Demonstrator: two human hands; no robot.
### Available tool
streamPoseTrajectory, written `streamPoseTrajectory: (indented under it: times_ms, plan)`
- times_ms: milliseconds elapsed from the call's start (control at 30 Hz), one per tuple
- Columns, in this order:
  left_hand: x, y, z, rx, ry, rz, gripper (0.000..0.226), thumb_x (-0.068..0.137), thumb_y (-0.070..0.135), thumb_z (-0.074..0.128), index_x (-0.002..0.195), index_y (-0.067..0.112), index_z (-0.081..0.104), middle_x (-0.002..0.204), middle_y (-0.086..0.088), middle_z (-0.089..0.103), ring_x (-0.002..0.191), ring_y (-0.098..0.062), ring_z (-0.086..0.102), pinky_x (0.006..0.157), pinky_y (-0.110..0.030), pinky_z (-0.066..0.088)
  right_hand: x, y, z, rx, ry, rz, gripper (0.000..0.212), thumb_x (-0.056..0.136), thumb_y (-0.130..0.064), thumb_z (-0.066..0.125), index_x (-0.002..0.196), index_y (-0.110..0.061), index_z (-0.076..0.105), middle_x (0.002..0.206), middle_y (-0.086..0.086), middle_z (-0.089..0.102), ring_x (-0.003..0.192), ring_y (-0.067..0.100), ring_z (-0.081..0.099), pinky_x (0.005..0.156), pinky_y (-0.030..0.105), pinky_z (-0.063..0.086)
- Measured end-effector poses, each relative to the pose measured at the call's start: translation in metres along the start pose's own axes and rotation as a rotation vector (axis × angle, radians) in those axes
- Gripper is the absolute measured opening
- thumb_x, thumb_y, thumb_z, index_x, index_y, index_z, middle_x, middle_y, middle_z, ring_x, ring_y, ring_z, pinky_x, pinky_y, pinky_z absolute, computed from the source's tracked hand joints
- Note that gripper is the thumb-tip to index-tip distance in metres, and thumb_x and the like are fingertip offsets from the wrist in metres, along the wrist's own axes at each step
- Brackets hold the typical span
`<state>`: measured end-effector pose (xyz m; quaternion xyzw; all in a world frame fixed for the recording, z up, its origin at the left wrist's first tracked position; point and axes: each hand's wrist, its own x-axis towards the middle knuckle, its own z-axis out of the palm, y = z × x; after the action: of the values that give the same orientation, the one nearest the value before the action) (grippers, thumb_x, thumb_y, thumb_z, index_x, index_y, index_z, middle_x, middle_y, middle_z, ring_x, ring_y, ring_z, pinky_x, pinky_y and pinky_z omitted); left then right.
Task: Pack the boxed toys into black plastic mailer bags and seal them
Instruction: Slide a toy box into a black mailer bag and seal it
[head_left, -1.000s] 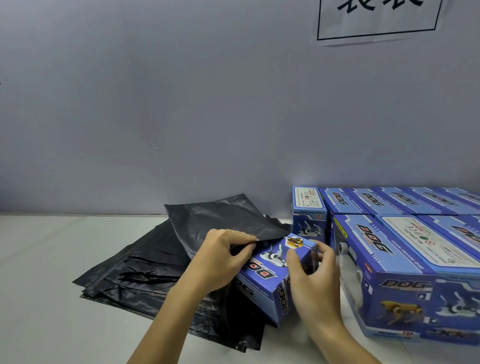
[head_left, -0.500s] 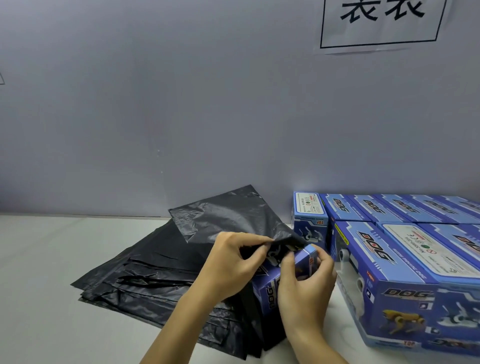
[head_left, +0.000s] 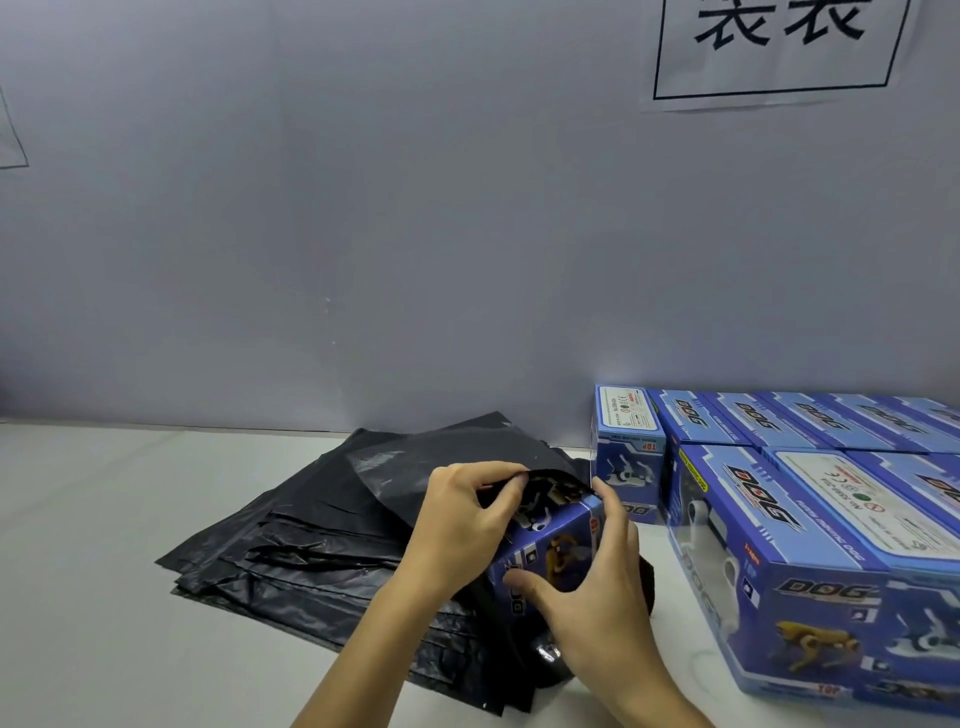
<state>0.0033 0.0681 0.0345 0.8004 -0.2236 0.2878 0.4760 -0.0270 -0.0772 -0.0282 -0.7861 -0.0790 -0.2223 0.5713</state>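
A blue boxed toy dog (head_left: 553, 553) sits tilted at the mouth of a black mailer bag (head_left: 441, 457), its far end under the bag's lip. My left hand (head_left: 457, 525) pinches the upper edge of the bag's opening and holds it lifted over the box. My right hand (head_left: 587, 597) grips the box's near end, thumb on the front face and fingers over the right side. The bag lies on top of a stack of black mailer bags (head_left: 291, 561).
Several more blue toy boxes (head_left: 810, 545) stand in rows at the right, right up against my right hand. A grey wall rises behind the white table (head_left: 88, 597). A paper sign (head_left: 779, 47) hangs on the wall at upper right.
The box has turned more upright and slid further under the bag's lip. My left hand has drawn the bag's edge over the box top; my right hand moved down onto its near end.
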Motion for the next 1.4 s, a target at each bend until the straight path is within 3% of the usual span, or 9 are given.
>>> streamPoseTrajectory:
  times_ms: [133, 367, 500, 633, 767, 933, 1000, 1133, 1400]
  plan:
    - [-0.002, 0.008, 0.0, -0.022, -0.179, 0.035, 0.017, 0.092, 0.014, 0.064, 0.095, 0.02, 0.08, 0.084, 0.02, 0.075, 0.08, 0.001, 0.07, 0.07, -0.019, 0.056, 0.007, -0.003, 0.007, -0.153, 0.117, -0.038, 0.114, 0.062, -0.044, 0.09, 0.146, -0.046, 0.012, 0.14, -0.015, 0.022, 0.127, 0.015, 0.046, 0.087, 0.026, 0.047]
    - [-0.001, 0.005, -0.01, 0.147, -0.261, -0.007, 0.023, 0.086, 0.017, 0.064, 0.102, 0.026, 0.077, 0.097, 0.019, 0.071, 0.101, -0.001, 0.061, 0.091, -0.027, 0.051, 0.011, -0.003, 0.004, -0.296, 0.092, -0.114, 0.095, 0.067, -0.049, 0.085, 0.141, -0.04, 0.027, 0.129, -0.016, 0.021, 0.115, 0.017, 0.05, 0.08, 0.023, 0.049]
    - [-0.001, -0.005, -0.019, 0.39, -0.466, -0.078, 0.049, 0.085, 0.034, 0.064, 0.131, 0.044, 0.048, 0.14, 0.025, 0.041, 0.139, -0.003, 0.022, 0.115, -0.041, 0.019, 0.01, -0.003, -0.009, -0.312, 0.094, -0.154, 0.082, 0.074, -0.031, 0.087, 0.137, -0.036, 0.035, 0.128, -0.014, 0.023, 0.111, 0.012, 0.049, 0.087, 0.026, 0.054]
    - [0.0, -0.013, -0.025, 0.372, -0.471, -0.285, 0.088, 0.078, 0.055, 0.073, 0.148, 0.05, 0.02, 0.162, 0.02, 0.003, 0.152, -0.013, -0.006, 0.12, -0.052, 0.016, 0.001, -0.006, -0.011, -0.4, 0.148, -0.151, 0.073, 0.078, -0.033, 0.082, 0.125, -0.038, 0.027, 0.123, -0.011, 0.024, 0.112, 0.008, 0.041, 0.086, 0.026, 0.053]
    - [0.004, -0.017, -0.039, -0.037, -0.328, -0.465, 0.107, 0.062, 0.085, 0.063, 0.152, 0.04, 0.024, 0.159, 0.013, 0.022, 0.145, -0.012, 0.026, 0.115, -0.037, 0.028, -0.006, -0.011, -0.004, -0.353, 0.157, -0.024, 0.057, 0.082, -0.045, 0.073, 0.117, -0.031, 0.03, 0.112, -0.009, 0.034, 0.102, 0.011, 0.041, 0.086, 0.02, 0.034]
    - [0.013, -0.038, -0.029, -0.041, 0.196, -0.89, 0.083, 0.091, 0.062, 0.055, 0.147, 0.007, 0.031, 0.15, -0.015, 0.036, 0.13, -0.032, 0.044, 0.105, -0.046, 0.042, -0.001, -0.016, -0.006, -0.194, 0.157, 0.172, 0.052, 0.088, -0.047, 0.066, 0.12, -0.016, 0.04, 0.109, -0.001, 0.054, 0.083, 0.001, 0.048, 0.068, 0.009, 0.039]
    - [0.009, -0.045, -0.024, -0.067, 0.14, -0.998, 0.089, 0.089, 0.061, 0.058, 0.148, 0.001, 0.028, 0.15, -0.016, 0.038, 0.13, -0.035, 0.046, 0.102, -0.045, 0.044, 0.002, -0.018, -0.007, -0.11, 0.14, 0.246, 0.052, 0.09, -0.046, 0.065, 0.123, -0.012, 0.042, 0.104, -0.003, 0.061, 0.084, 0.0, 0.056, 0.071, 0.006, 0.045]
    - [0.003, -0.046, -0.012, -0.152, 0.044, -0.99, 0.075, 0.084, 0.061, 0.065, 0.128, 0.002, 0.053, 0.123, -0.009, 0.06, 0.108, -0.027, 0.059, 0.091, -0.039, 0.049, 0.004, -0.015, -0.005, -0.059, 0.021, 0.346, 0.035, 0.091, -0.037, 0.068, 0.11, -0.014, 0.051, 0.111, 0.003, 0.063, 0.108, 0.023, 0.058, 0.098, 0.04, 0.046]
    - [-0.001, -0.041, 0.005, -0.401, 0.023, -0.927, 0.045, 0.082, 0.044, 0.075, 0.112, 0.015, 0.06, 0.109, -0.006, 0.071, 0.094, -0.024, 0.071, 0.082, -0.041, 0.059, 0.008, -0.017, -0.001, 0.168, 0.019, 0.332, 0.047, 0.093, -0.029, 0.066, 0.131, -0.019, 0.042, 0.127, 0.0, 0.058, 0.115, 0.017, 0.058, 0.1, 0.037, 0.047]
